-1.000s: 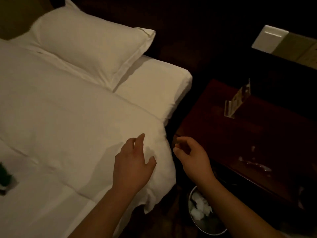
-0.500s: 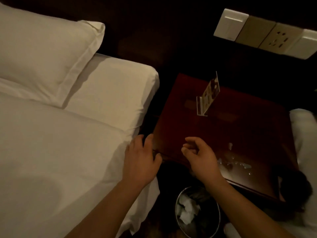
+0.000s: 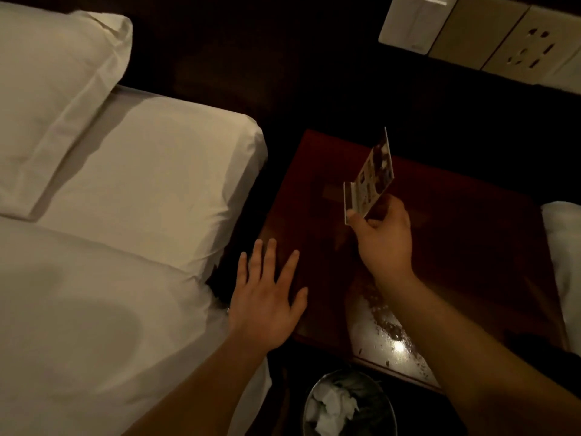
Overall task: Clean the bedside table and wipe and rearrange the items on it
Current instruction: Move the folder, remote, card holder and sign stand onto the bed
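The dark red wooden bedside table (image 3: pixel 465 247) stands to the right of the bed. A small acrylic card stand with a printed card (image 3: pixel 371 180) is near the table's middle, tilted, and my right hand (image 3: pixel 383 237) grips its lower end. My left hand (image 3: pixel 267 297) lies flat with fingers spread on the table's front left corner, holding nothing. Wet spots and crumbs (image 3: pixel 386 325) glisten on the table's front part, beside my right forearm.
The bed with white sheets (image 3: pixel 125 247) and a pillow (image 3: pixel 53 83) fills the left. A metal waste bin (image 3: pixel 349 404) with crumpled tissues stands on the floor below the table's front edge. Wall switches and sockets (image 3: pixel 490 36) are above. White fabric (image 3: pixel 566 262) shows at the right edge.
My right hand reached forward over the table and took hold of the card stand. My left hand moved from the bed's edge onto the table corner. The view shifted right and closer.
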`<state>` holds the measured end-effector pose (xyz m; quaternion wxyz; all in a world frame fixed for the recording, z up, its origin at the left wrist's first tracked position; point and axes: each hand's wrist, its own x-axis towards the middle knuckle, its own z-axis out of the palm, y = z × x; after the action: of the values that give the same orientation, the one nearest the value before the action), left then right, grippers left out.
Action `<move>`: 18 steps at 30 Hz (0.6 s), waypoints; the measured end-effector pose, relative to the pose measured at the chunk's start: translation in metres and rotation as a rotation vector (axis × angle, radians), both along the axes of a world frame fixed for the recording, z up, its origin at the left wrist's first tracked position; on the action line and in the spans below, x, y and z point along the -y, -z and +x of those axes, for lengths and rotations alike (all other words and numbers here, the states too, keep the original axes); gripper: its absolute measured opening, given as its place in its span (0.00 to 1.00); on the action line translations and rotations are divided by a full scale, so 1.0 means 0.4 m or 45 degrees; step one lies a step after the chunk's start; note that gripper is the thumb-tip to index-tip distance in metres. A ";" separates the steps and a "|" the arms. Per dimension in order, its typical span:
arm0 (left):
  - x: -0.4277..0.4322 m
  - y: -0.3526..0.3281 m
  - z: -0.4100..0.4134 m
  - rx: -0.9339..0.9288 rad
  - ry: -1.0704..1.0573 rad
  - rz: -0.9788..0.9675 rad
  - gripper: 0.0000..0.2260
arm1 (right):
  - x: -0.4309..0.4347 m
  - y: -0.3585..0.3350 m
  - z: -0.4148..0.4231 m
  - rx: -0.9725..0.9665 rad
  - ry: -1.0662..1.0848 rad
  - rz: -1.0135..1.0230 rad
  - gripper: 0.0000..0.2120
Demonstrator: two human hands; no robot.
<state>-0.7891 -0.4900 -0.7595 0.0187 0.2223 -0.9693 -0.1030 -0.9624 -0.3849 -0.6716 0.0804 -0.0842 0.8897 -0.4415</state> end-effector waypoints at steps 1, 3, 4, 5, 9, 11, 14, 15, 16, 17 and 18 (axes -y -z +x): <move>0.000 -0.001 0.002 -0.011 -0.002 -0.002 0.29 | 0.008 0.001 -0.016 -0.005 0.004 0.015 0.30; 0.001 -0.004 -0.001 -0.017 -0.009 0.001 0.29 | 0.024 0.003 -0.044 0.005 0.016 0.025 0.25; 0.001 -0.003 -0.003 -0.015 -0.013 -0.007 0.29 | 0.031 0.005 -0.056 0.006 0.015 0.035 0.22; -0.001 -0.002 -0.003 -0.015 -0.015 -0.021 0.29 | 0.035 0.007 -0.067 -0.001 0.007 0.054 0.19; 0.001 0.002 -0.006 -0.004 -0.014 -0.035 0.29 | 0.033 0.015 -0.090 -0.120 -0.025 0.199 0.13; 0.003 0.007 -0.002 -0.024 -0.015 -0.028 0.29 | 0.029 0.016 -0.077 -0.145 -0.039 0.231 0.12; 0.011 0.002 0.005 -0.088 -0.018 0.068 0.35 | 0.026 0.009 -0.017 -0.082 -0.081 0.193 0.10; 0.015 -0.005 0.005 -0.113 -0.040 0.149 0.39 | 0.024 0.005 0.011 -0.046 -0.099 0.167 0.10; 0.019 -0.014 0.005 -0.138 -0.074 0.261 0.44 | 0.023 0.000 0.040 -0.005 -0.116 0.147 0.10; 0.021 -0.024 0.006 -0.171 -0.115 0.401 0.48 | 0.021 -0.006 0.071 0.033 -0.132 0.129 0.11; 0.020 -0.039 0.010 -0.219 -0.152 0.542 0.51 | 0.020 -0.017 0.103 0.064 -0.152 0.107 0.11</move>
<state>-0.7853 -0.4979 -0.7440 0.0598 0.2685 -0.9058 -0.3222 -0.9210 -0.3930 -0.6649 0.1322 -0.1224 0.8985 -0.4004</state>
